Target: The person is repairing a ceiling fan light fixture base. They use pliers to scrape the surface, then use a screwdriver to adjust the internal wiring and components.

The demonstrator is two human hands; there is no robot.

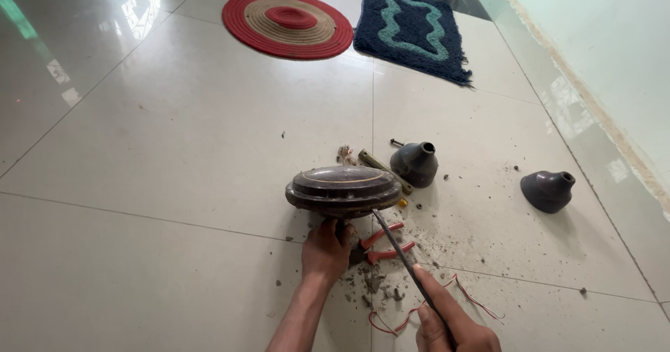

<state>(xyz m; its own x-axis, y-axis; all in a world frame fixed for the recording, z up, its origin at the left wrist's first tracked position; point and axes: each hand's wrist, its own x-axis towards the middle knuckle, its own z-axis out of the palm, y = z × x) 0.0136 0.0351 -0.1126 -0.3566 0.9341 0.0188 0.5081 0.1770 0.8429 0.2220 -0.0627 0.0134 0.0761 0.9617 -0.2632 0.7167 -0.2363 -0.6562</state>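
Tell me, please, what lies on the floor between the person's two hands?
In the head view, red-handled pliers and grey debris lie between the left hand, which steadies the round motor housing, and the right hand, which holds a thin tool.

My left hand [326, 248] reaches forward, fingers curled in a grip; my right hand [452, 324] is closed, forefinger extended.

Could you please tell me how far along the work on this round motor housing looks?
Done: two dark cone covers lie apart on the floor amid grit. In hand: the left hand props the housing on edge while the right hand pokes a thin tool under it. Left: the housing looks closed.
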